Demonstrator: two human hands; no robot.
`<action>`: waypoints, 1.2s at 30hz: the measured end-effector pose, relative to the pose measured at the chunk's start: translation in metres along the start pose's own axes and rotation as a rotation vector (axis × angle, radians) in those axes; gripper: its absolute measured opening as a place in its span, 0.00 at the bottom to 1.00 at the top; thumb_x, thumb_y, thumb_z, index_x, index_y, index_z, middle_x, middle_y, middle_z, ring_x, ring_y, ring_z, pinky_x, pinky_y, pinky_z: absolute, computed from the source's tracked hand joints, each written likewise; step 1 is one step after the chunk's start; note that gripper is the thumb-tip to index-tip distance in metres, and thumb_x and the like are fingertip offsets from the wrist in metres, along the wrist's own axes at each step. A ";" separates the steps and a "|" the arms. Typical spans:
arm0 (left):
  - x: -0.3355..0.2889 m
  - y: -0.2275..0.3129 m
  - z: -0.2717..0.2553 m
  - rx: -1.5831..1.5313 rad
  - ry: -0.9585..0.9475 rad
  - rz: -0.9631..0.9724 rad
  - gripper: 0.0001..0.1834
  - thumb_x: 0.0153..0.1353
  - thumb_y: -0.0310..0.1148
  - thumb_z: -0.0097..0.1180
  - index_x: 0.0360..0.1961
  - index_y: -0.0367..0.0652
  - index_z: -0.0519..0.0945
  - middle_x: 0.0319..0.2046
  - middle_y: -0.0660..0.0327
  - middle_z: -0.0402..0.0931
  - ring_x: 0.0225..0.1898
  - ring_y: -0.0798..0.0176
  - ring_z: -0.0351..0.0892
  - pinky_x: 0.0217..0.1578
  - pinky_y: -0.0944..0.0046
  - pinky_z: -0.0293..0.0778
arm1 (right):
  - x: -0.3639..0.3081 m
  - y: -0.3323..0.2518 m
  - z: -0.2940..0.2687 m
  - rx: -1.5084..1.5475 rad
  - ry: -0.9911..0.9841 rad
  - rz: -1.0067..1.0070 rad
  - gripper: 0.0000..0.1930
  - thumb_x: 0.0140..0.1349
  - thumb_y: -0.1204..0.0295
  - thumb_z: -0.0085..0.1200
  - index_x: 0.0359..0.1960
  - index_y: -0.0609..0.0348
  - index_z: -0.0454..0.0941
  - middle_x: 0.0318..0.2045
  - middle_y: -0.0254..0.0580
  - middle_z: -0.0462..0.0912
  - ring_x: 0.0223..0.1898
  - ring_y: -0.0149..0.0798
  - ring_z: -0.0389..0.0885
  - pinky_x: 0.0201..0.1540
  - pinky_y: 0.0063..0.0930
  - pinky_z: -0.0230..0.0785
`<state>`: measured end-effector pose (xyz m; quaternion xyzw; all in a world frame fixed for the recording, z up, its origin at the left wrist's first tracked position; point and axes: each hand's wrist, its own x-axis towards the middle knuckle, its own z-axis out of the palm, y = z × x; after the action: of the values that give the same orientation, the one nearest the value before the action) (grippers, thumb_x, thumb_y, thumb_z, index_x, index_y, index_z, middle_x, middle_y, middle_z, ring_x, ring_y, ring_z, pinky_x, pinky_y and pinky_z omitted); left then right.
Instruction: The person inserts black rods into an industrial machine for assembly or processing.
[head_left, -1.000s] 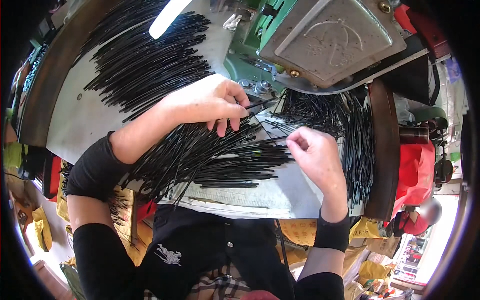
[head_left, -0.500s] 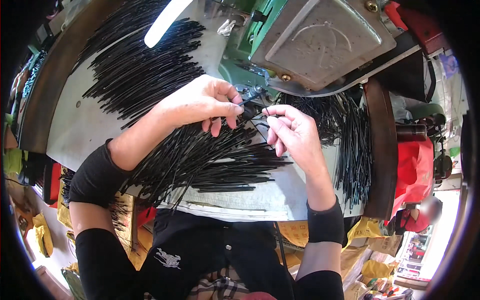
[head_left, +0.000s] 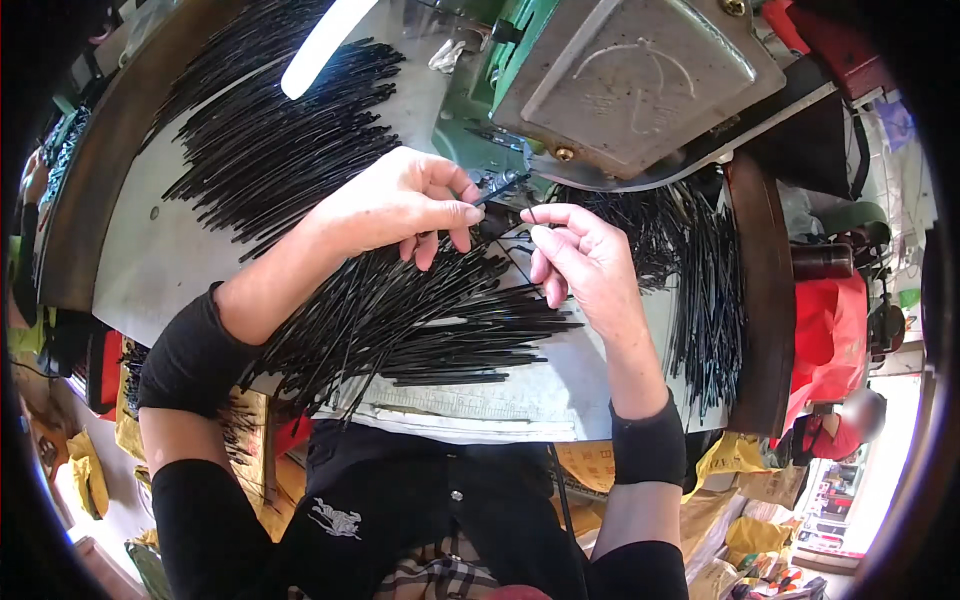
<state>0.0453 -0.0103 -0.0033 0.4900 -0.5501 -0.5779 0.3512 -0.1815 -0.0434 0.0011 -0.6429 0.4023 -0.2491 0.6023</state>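
Beside the machine [head_left: 640, 95], left hand [head_left: 420, 205] pinches a black rod [head_left: 503, 189], right hand [head_left: 590, 258] seemingly a strand [head_left: 531, 212]; closeness could cause snagging.

The left arm [head_left: 185, 430] bends at the elbow, its forearm [head_left: 272, 268] slanting up and rightward to the left hand [head_left: 395, 205], which lies back upward, thumb [head_left: 448, 214] closed toward the forefinger [head_left: 460, 182] while the other fingers [head_left: 426, 250] curl loosely below. The right forearm [head_left: 638, 370] stands steep, leaning slightly left; the right hand [head_left: 592, 262] is just beside the left, thumb and forefinger pinched, remaining fingers tucked under.
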 end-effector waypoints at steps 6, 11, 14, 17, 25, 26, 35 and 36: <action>-0.001 0.000 -0.001 -0.026 0.034 0.010 0.15 0.57 0.33 0.55 0.39 0.29 0.74 0.23 0.55 0.80 0.12 0.72 0.73 0.11 0.76 0.66 | 0.001 0.002 -0.001 0.012 -0.002 -0.004 0.12 0.63 0.72 0.47 0.45 0.65 0.73 0.19 0.36 0.75 0.13 0.21 0.68 0.15 0.11 0.59; -0.001 0.003 0.000 -0.008 0.012 0.018 0.16 0.57 0.33 0.55 0.40 0.28 0.75 0.24 0.55 0.80 0.12 0.73 0.72 0.11 0.76 0.65 | 0.002 0.000 -0.002 0.003 -0.003 -0.017 0.11 0.63 0.72 0.47 0.45 0.65 0.74 0.19 0.36 0.75 0.13 0.21 0.68 0.15 0.11 0.59; 0.001 0.002 -0.001 0.008 0.015 0.015 0.18 0.57 0.33 0.55 0.42 0.27 0.75 0.24 0.56 0.80 0.12 0.73 0.72 0.11 0.76 0.64 | 0.004 0.003 -0.001 0.051 -0.006 -0.014 0.12 0.63 0.72 0.48 0.44 0.65 0.74 0.19 0.36 0.75 0.13 0.22 0.68 0.15 0.11 0.60; 0.004 0.000 -0.004 0.012 0.033 0.019 0.19 0.57 0.33 0.55 0.43 0.27 0.75 0.24 0.56 0.80 0.12 0.73 0.71 0.11 0.76 0.64 | 0.007 0.000 0.001 0.029 0.016 -0.013 0.12 0.63 0.72 0.48 0.45 0.65 0.74 0.19 0.36 0.75 0.12 0.22 0.68 0.15 0.12 0.59; 0.007 0.003 -0.008 0.020 0.014 -0.008 0.19 0.56 0.32 0.56 0.44 0.26 0.75 0.23 0.56 0.80 0.11 0.74 0.69 0.10 0.76 0.63 | 0.008 -0.001 0.000 0.055 0.016 0.013 0.13 0.62 0.71 0.49 0.45 0.66 0.74 0.19 0.35 0.74 0.12 0.23 0.67 0.15 0.12 0.59; 0.008 0.003 -0.009 -0.055 0.004 -0.026 0.18 0.56 0.32 0.57 0.42 0.27 0.76 0.22 0.56 0.79 0.10 0.75 0.67 0.10 0.76 0.61 | 0.008 -0.002 0.000 0.075 0.011 0.019 0.13 0.62 0.71 0.50 0.45 0.67 0.74 0.19 0.35 0.74 0.12 0.23 0.67 0.15 0.13 0.59; 0.000 0.001 0.003 -0.162 0.047 -0.018 0.17 0.56 0.33 0.58 0.40 0.29 0.77 0.22 0.56 0.79 0.10 0.75 0.66 0.10 0.76 0.60 | 0.009 0.011 0.002 0.338 0.115 -0.019 0.13 0.60 0.73 0.50 0.45 0.66 0.73 0.21 0.38 0.76 0.17 0.28 0.73 0.20 0.19 0.67; -0.003 0.002 0.007 -0.179 0.061 -0.011 0.17 0.56 0.33 0.58 0.40 0.29 0.77 0.23 0.56 0.79 0.11 0.75 0.67 0.10 0.75 0.61 | 0.010 0.015 0.000 0.437 0.163 -0.055 0.13 0.60 0.73 0.50 0.45 0.65 0.73 0.23 0.38 0.77 0.19 0.28 0.74 0.22 0.20 0.68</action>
<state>0.0390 -0.0058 -0.0019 0.4769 -0.4828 -0.6115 0.4069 -0.1790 -0.0509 -0.0150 -0.4856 0.3683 -0.3977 0.6858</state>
